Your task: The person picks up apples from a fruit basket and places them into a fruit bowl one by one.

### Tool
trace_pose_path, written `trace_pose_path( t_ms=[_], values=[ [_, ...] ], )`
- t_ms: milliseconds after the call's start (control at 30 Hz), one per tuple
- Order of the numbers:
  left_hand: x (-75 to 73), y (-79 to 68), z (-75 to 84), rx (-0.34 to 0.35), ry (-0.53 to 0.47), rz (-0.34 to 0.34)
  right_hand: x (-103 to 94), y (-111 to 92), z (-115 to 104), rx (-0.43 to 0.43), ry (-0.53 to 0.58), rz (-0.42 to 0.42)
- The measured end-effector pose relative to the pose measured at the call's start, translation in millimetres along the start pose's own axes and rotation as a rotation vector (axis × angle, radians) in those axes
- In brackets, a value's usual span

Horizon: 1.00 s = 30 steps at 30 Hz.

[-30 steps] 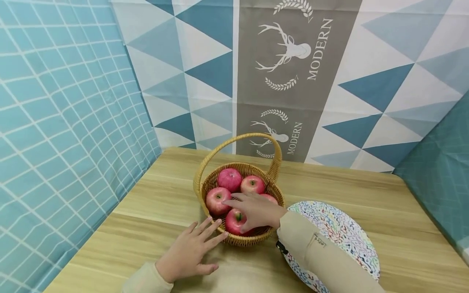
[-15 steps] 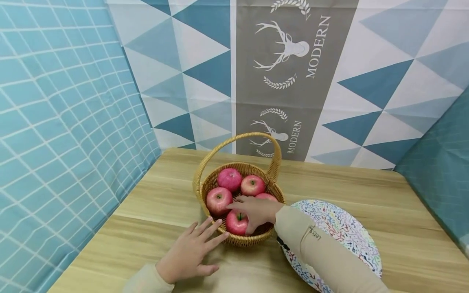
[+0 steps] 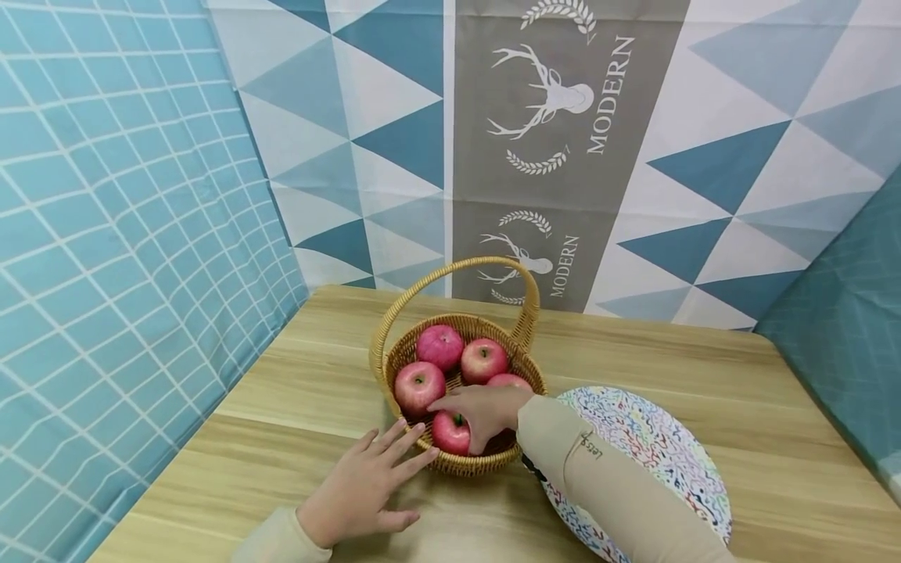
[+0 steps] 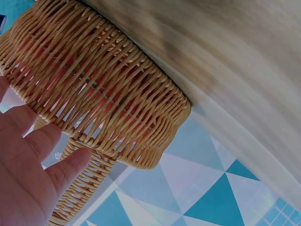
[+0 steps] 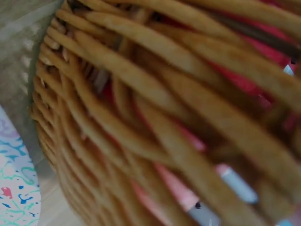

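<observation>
A wicker basket [image 3: 461,467] with a tall arched handle [image 3: 457,270] stands on the wooden table and holds several red apples. Inside it, my right hand [image 3: 490,410] grips the front apple [image 3: 450,432] from above, fingers over its far side and thumb down its near side. A second apple [image 3: 420,385] lies just beyond those fingertips. My left hand [image 3: 366,485] is spread, its fingertips right at the basket's front-left rim. Up close in the left wrist view, the fingers [image 4: 44,139] reach the woven rim. Only wickerwork [image 5: 155,108] with red showing through fills most of the right wrist view.
A round plate [image 3: 693,469] with a multicoloured squiggle pattern lies right of the basket, partly under my right sleeve [image 3: 619,489]. Patterned cloth [image 3: 394,117] hangs behind the table [image 3: 296,391]; blue checked cloth [image 3: 127,234] hangs on the left.
My right hand has moved lower and slightly towards me, its fingers closing round the front apple. The left hand stays at the rim.
</observation>
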<state>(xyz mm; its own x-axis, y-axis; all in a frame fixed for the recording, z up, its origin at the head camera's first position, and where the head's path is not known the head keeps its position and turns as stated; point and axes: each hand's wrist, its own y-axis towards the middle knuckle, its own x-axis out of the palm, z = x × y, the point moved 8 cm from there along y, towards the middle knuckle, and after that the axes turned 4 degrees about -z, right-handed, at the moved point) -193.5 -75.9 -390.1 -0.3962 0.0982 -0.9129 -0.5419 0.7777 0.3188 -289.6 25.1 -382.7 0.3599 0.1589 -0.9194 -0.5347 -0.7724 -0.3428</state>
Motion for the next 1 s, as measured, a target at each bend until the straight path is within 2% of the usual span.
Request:
trace_pose_path(
  t_ms=[133, 333, 500, 600, 700, 833, 900, 1000],
  values=[
    [-0.6, -1.1, 0.1, 0.000, 0.001, -0.002, 0.8, 1.1, -0.3, 0.006, 0.007, 0.001],
    [-1.8, -1.2, 1.3, 0.007, 0.005, 0.018, -4.4, -1.2, 2.7, 0.008, 0.087, 0.073],
    [-1.1, 0.2, 2.8, 0.011, 0.015, 0.019, -6.8, -4.6, 3.5, -0.024, 0.068, 0.091],
    [-1.3, -0.2, 1.3, 0.000, 0.003, -0.006, -11.2, -6.2, 1.4, -0.051, 0.053, 0.108],
    [-3.0, 0.5, -2.2, -0.017, -0.022, -0.048, -19.6, -7.7, -2.6, -0.083, 0.009, 0.161],
    [-4.8, 3.8, -5.6, -0.034, -0.062, -0.119, -27.9, -11.0, -5.3, -0.085, -0.066, 0.227],
    [-4.3, 4.7, -5.9, -0.039, -0.074, -0.150, -28.7, -12.8, -4.2, -0.076, -0.063, 0.242],
    [-2.9, 4.1, -5.0, -0.042, -0.080, -0.172, -28.9, -15.4, 0.1, -0.063, 0.013, 0.258]
  ],
)
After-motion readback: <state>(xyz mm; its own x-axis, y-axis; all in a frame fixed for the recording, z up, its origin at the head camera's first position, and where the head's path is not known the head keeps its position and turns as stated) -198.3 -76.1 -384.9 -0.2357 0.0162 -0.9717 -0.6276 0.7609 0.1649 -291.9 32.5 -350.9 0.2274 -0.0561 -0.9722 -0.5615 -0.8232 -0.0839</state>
